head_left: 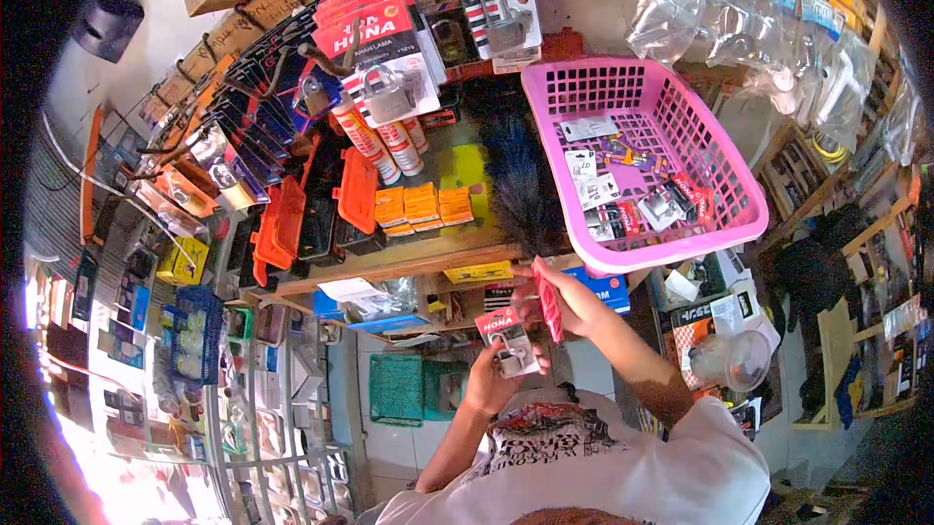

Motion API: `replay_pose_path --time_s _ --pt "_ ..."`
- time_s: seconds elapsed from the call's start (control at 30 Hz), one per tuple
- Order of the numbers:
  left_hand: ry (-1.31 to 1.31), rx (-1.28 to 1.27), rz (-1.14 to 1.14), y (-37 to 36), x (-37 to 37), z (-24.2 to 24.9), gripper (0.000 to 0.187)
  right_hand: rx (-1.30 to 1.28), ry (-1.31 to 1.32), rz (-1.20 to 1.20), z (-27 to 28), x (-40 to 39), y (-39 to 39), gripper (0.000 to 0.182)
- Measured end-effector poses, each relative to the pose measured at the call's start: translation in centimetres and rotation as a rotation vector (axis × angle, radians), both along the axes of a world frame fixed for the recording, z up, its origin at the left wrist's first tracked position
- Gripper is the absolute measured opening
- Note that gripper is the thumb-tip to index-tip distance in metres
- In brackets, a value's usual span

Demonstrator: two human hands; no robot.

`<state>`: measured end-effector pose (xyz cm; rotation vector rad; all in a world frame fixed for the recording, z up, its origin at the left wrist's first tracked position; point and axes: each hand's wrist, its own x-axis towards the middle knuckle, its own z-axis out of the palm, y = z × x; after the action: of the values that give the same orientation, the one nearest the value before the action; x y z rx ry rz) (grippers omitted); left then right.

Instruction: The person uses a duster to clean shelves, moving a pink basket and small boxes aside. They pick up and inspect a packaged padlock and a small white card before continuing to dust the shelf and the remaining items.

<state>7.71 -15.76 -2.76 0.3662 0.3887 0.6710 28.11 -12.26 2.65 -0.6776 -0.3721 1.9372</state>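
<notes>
In the head view, my left hand (pixel 494 384) grips a padlock in a red-and-white blister pack (pixel 508 342) in front of my chest. Its label faces up toward me. Just to the right and a little higher, my right hand (pixel 569 299) is closed on a folded red cloth-like thing (pixel 548 301), held upright beside the pack. The fingers behind it are partly blurred. Above my right hand stands a pink plastic basket (pixel 696 245). Several carded packs (pixel 671 204) and small loose colourful items (pixel 623 152) lie inside it.
A wooden shelf edge (pixel 409 272) runs before me, bearing small orange boxes (pixel 423 206), red-and-white tubes (pixel 362 141) and orange-lidded bins (pixel 282 223). Padlock packs (pixel 384 92) hang from hooks above. A plastic cup (pixel 747 362) is at right; a green crate (pixel 396 391) sits below.
</notes>
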Motion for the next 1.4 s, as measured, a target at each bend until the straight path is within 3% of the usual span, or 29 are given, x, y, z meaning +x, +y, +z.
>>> replay_pose_path --time_s 0.1,0.2,0.27,0.33,0.37,0.47,0.5,0.57,0.63,0.73,0.77,0.83,0.9,0.97,1.03,1.13,1.17,1.2,1.23,1.3,1.37,1.4 --pt "-0.086 -0.014 0.004 0.0 -0.6 0.0 0.05 -0.004 -0.039 -0.051 -0.4 0.1 0.5 0.035" --pt "-0.113 -0.027 0.077 0.2 -0.8 0.0 0.05 0.151 -0.188 -0.048 -0.9 1.0 -0.8 0.025" --pt "-0.071 -0.044 0.148 0.4 -1.3 0.1 0.05 0.112 -0.6 -0.128 -1.1 0.8 -2.7 0.022" --pt "-0.076 -0.066 0.214 1.0 -1.6 0.1 0.049 0.573 -1.418 -0.573 -6.9 0.7 -4.3 0.031" --pt "-0.024 -0.093 0.248 1.2 -1.9 0.6 0.047 0.462 -1.496 -0.526 -6.1 0.5 -6.0 0.032" --pt "-0.007 -0.071 0.301 2.0 -1.9 2.0 0.042 0.467 -1.597 -0.466 -3.9 0.9 -9.9 0.032" --pt "0.008 -0.06 0.319 2.3 -2.2 1.4 0.043 0.6 -1.617 -0.499 -4.9 1.6 -10.5 0.033" --pt "-0.222 -0.024 0.272 3.2 -2.5 2.3 0.045 0.508 -1.442 -0.313 -6.4 3.0 -12.9 0.033" --pt "0.055 -0.05 0.404 2.8 -0.5 7.2 0.055 0.456 -1.406 -0.158 -6.1 3.5 -14.9 0.033" --pt "-0.051 0.157 0.42 4.1 0.1 6.7 0.055 0.475 -1.142 -0.085 -6.2 3.3 -17.7 0.031" --pt "0.006 0.283 0.511 4.0 0.1 5.7 0.052 0.478 -1.144 0.052 -7.0 4.0 -18.4 0.028" --pt "-0.195 0.364 0.215 4.2 -0.5 4.6 0.047 0.401 -1.106 -0.063 -7.4 4.1 -20.1 0.026" --pt "0.297 0.65 0.446 4.1 1.5 4.5 0.052 0.325 -1.111 -0.163 -6.6 4.2 -21.4 0.024" --pt "0.469 0.711 0.496 3.6 2.3 4.6 0.057 0.34 -1.068 -0.158 -7.6 4.7 -22.6 0.023" --pt "0.292 0.578 0.381 3.3 1.9 4.0 0.059 0.328 -1.08 -0.143 -8.1 5.7 -23.9 0.026" --pt "-0.055 0.292 0.384 3.4 3.5 4.0 0.057 0.327 -1.184 -0.159 -8.0 7.7 -25.4 0.03" --pt "-0.056 0.358 0.407 2.7 4.5 4.6 0.055 0.365 -1.217 -0.203 -7.7 8.0 -25.7 0.029" --pt "-0.112 0.221 0.394 2.0 5.3 5.6 0.054 0.4 -1.249 -0.243 -7.5 8.3 -26.1 0.029" --pt "-0.167 0.08 0.39 1.1 6.1 7.1 0.053 0.336 -1.231 -0.124 -7.5 9.2 -26.8 0.031" --pt "-0.299 0.313 0.191 0.9 5.5 3.9 0.046 0.31 -1.195 -0.12 -7.1 10.5 -28.0 0.031" --pt "-0.227 0.218 0.298 -0.1 7.0 4.6 0.048 0.223 -1.165 -0.167 -7.2 11.3 -28.8 0.038" --pt "-0.035 0.178 0.519 -0.2 8.2 5.3 0.054 0.224 -1.157 -0.121 -7.1 11.6 -29.2 0.038"
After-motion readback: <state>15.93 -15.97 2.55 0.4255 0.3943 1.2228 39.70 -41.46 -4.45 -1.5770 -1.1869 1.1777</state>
